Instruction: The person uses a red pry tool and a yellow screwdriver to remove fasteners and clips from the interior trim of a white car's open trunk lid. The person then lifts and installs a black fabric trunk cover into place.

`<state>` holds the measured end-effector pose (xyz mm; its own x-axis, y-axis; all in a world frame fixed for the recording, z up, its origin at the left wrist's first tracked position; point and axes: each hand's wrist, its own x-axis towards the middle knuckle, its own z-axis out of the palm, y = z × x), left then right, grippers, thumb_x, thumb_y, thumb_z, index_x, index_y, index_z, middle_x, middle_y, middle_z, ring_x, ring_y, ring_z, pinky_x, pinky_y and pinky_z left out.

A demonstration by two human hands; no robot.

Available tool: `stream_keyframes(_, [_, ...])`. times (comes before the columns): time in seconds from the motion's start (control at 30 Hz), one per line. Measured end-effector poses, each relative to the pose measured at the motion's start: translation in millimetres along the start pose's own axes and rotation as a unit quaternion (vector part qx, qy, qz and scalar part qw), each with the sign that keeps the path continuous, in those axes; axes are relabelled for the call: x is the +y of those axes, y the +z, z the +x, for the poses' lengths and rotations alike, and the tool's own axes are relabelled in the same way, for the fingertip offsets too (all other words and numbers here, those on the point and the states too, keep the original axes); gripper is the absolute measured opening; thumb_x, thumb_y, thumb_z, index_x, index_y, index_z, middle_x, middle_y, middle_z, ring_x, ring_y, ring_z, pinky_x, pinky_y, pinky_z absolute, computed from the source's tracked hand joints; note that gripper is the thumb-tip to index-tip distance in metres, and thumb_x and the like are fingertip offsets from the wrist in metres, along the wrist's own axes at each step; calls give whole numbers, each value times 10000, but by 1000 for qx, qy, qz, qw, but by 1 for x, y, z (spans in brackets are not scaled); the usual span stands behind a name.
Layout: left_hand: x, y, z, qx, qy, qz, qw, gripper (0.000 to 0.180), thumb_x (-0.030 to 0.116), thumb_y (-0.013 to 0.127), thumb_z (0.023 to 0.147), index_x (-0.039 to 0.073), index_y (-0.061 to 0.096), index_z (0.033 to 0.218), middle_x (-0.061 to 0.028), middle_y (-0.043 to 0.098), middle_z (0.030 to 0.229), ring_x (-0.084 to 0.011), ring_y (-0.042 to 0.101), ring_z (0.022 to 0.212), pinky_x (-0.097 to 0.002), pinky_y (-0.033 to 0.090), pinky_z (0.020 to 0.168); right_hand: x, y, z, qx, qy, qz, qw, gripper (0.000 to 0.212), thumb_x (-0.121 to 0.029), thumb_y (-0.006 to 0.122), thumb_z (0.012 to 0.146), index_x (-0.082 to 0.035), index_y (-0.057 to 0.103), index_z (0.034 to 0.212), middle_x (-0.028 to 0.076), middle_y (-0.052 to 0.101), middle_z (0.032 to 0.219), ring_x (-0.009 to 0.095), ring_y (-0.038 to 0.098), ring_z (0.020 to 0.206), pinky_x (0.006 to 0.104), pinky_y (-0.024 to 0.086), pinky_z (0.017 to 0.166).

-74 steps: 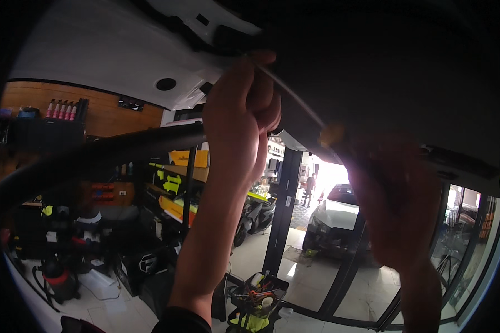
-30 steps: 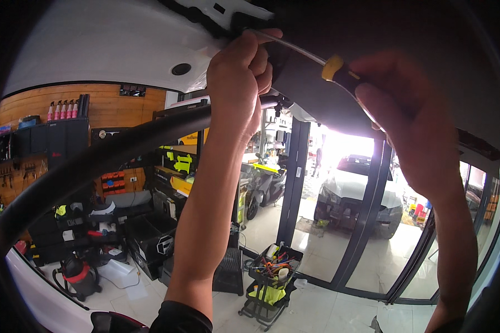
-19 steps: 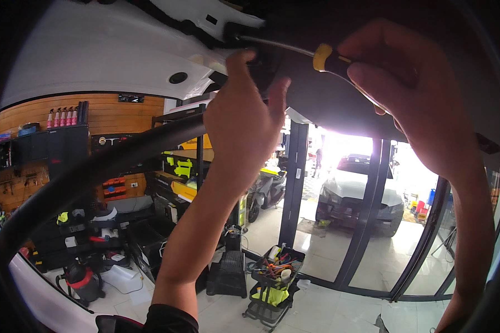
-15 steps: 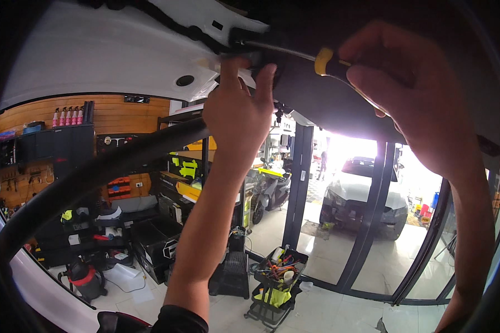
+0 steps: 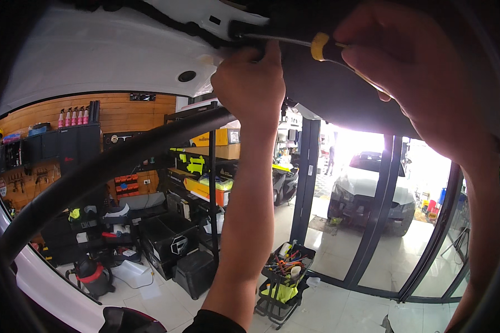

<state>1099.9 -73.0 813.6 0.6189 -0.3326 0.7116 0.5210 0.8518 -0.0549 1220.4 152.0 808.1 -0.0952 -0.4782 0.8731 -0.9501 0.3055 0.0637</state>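
Since half a second ago, the left hand (image 5: 250,83) has been raised slightly, its fingertips now pressed up against the underside of the white panel (image 5: 105,50) overhead, beside the dark trim edge (image 5: 150,16). Its fingers are curled together, knuckles toward the camera; whether anything is pinched between them cannot be told. The left forearm is extended steeply upward from the lower edge of the view, with a dark sleeve seen at the bottom.

The right hand (image 5: 422,72) is closed around the handle of a screwdriver (image 5: 294,39), only the handle's yellow collar and black neck showing past the fingers. The screwdriver is held nearly level, its metal shaft pointing left, with the tip resting at the dark trim just above the left hand's fingertips. The right forearm is raised along the right edge of the view.

A thick black curved bar (image 5: 111,161) is seen crossing below the panel. Beyond it, a workshop is shown: a wooden wall with spray bottles (image 5: 72,117), shelving with boxes, a red and black vacuum (image 5: 91,275), a tool cart (image 5: 283,277) on the tiled floor, and a white car (image 5: 369,186) outside in bright light.
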Motion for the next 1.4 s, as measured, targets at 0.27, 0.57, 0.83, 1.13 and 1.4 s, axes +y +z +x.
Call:
stream_keyframes(0.27, [4,0,-6,12,-26,-12,1000,250,212,812,832,-14,759,738,-97,663,565,-174,623,486,-338,450,520,-10,-16,7,-90,-131,-244,957,280,-233,688,976,37,654,1040,126,708,910,179,684,848,319,537,715])
stream_keyframes(0.57, [50,-27,-29,-18,115,-102,988,384,159,865,816,86,665,1135,-56,651,818,-204,627,656,-311,509,629,41,-30,-6,-4,-278,-179,944,572,-150,869,854,-17,540,1303,164,677,1172,250,733,1045,348,593,933])
stream_keyframes(0.83, [4,-18,43,-126,355,-42,926,177,-24,736,873,82,787,1005,-57,706,822,-182,685,686,-314,529,615,24,-22,-4,-26,138,457,878,543,-352,706,967,63,511,1260,219,659,1067,257,731,858,335,609,731])
stream_keyframes(1.13, [16,-70,75,-207,415,24,886,583,153,891,805,171,651,1336,26,503,670,-68,447,573,-275,369,518,32,-22,15,-168,264,554,771,373,-292,594,1008,48,643,1152,178,681,962,242,684,702,354,544,588])
stream_keyframes(1.4, [15,-93,79,-210,446,160,855,418,212,903,790,144,748,1172,-3,733,837,-44,526,581,-234,398,507,62,24,-12,22,126,476,870,328,-276,565,1016,2,679,1147,149,674,862,184,630,522,271,401,389])
